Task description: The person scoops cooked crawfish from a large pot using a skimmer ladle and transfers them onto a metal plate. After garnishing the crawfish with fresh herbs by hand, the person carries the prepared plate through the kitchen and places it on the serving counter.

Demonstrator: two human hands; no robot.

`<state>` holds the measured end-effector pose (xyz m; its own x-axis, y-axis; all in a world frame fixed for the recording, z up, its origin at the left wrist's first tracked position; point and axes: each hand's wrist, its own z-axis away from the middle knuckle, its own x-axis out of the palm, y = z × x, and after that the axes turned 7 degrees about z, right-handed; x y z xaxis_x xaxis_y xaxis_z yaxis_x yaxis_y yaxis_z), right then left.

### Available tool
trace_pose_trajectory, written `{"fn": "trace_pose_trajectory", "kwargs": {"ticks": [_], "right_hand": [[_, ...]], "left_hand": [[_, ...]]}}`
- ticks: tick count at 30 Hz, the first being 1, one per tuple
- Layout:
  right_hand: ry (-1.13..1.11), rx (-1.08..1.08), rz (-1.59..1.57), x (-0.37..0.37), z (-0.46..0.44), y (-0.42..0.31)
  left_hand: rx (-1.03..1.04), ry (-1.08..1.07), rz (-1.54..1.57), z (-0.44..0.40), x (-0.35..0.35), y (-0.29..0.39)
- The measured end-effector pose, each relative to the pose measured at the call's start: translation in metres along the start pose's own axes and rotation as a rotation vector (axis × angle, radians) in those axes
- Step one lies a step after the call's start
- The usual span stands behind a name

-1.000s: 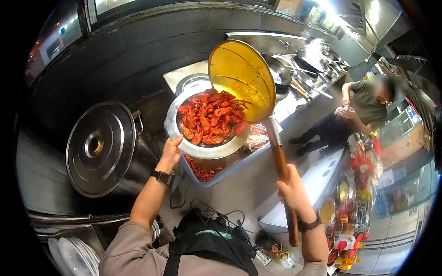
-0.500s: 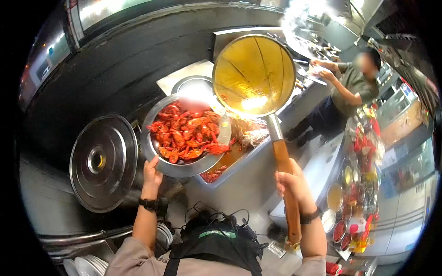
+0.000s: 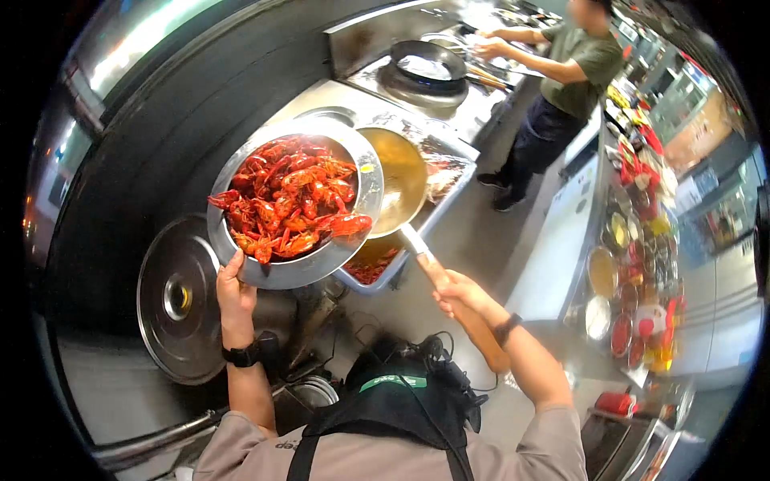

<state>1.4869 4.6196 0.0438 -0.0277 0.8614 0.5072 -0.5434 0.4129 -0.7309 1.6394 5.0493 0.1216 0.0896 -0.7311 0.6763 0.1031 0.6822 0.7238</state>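
My left hand [image 3: 237, 293] grips the near rim of a wide metal basin [image 3: 293, 276], thumb on top. Red crayfish [image 3: 293, 192] fill the basin, which is raised and tilted a little. Closed around a wooden handle [image 3: 477, 333] is my right hand [image 3: 461, 294]. That handle belongs to a large round strainer [image 3: 393, 180], whose bowl lies low, partly hidden behind the basin's right side. Under the strainer stands a light-blue tub [image 3: 387, 276] with more crayfish and reddish liquid in it.
A big round metal lid [image 3: 178, 301] leans at the left. Beyond the tub is a stove with a black wok [image 3: 429, 64]. A co-worker [image 3: 565, 88] stands by it, arms stretched over the stove. Along the right runs a counter [image 3: 553, 232] with bowls of ingredients.
The strainer has come down and left, from high above the tub to behind the basin. The basin has shifted left and up in view. My view has turned, showing more of the stove.
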Motion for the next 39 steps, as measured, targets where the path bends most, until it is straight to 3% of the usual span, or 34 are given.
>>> {"fn": "trace_pose_trajectory", "kwargs": {"ticks": [4,6,8,10,12,16,18,22,23,26,27,28,29,31,32,33,36,39], "right_hand": [[-0.056,-0.049,-0.073,-0.029,-0.017,0.015],[-0.035,-0.092,-0.113,-0.023,0.0,-0.005],[0.034,-0.136,-0.113,-0.011,0.039,-0.031],[0.099,-0.204,0.068,-0.077,0.045,-0.007],[0.152,-0.247,-0.001,-0.102,0.099,-0.001],[0.232,-0.327,-0.053,-0.154,0.214,0.041],[0.312,-0.359,-0.056,-0.177,0.276,0.067],[0.43,-0.556,-0.114,-0.215,0.413,0.128],[0.51,-0.587,-0.124,-0.222,0.449,0.141],[0.67,-0.645,-0.119,-0.237,0.552,0.174],[0.774,-0.657,-0.079,-0.243,0.582,0.188],[0.879,-0.665,-0.038,-0.248,0.611,0.199],[0.958,-0.685,-0.047,-0.246,0.642,0.2],[1.0,-0.807,-0.046,-0.256,0.695,0.21],[1.022,-0.869,-0.05,-0.259,0.719,0.213],[1.042,-0.874,-0.059,-0.262,0.743,0.216],[1.143,-0.967,-0.094,-0.281,0.807,0.231],[1.254,-1.311,-0.218,-0.294,0.855,0.265]], "left_hand": [[-0.041,-0.221,-0.007,-0.012,0.039,-0.015],[-0.111,-0.166,-0.036,-0.027,0.052,-0.027],[-0.122,-0.247,-0.053,-0.02,0.092,-0.041],[-0.169,-0.371,-0.036,-0.017,0.116,-0.065],[-0.236,-0.456,-0.072,-0.003,0.153,-0.091],[-0.304,-0.435,-0.106,0.075,0.235,-0.137],[-0.367,-0.644,-0.143,0.121,0.274,-0.153],[-0.179,-0.804,-0.368,0.239,0.347,-0.191],[-0.438,-0.701,-0.179,0.254,0.359,-0.203],[-0.44,-0.823,-0.225,0.324,0.39,-0.249],[-0.529,-0.756,-0.182,0.362,0.405,-0.263],[-0.399,-0.528,-0.307,0.378,0.408,-0.288],[-0.264,-0.683,-0.401,0.399,0.411,-0.318],[-0.338,-0.763,-0.437,0.456,0.434,-0.36],[-0.548,-0.68,-0.39,0.497,0.46,-0.376],[-0.719,-0.876,-0.254,0.506,0.466,-0.406],[-0.849,-0.969,-0.236,0.58,0.505,-0.481],[-1.011,-1.06,-0.209,0.63,0.532,-0.567]]}}
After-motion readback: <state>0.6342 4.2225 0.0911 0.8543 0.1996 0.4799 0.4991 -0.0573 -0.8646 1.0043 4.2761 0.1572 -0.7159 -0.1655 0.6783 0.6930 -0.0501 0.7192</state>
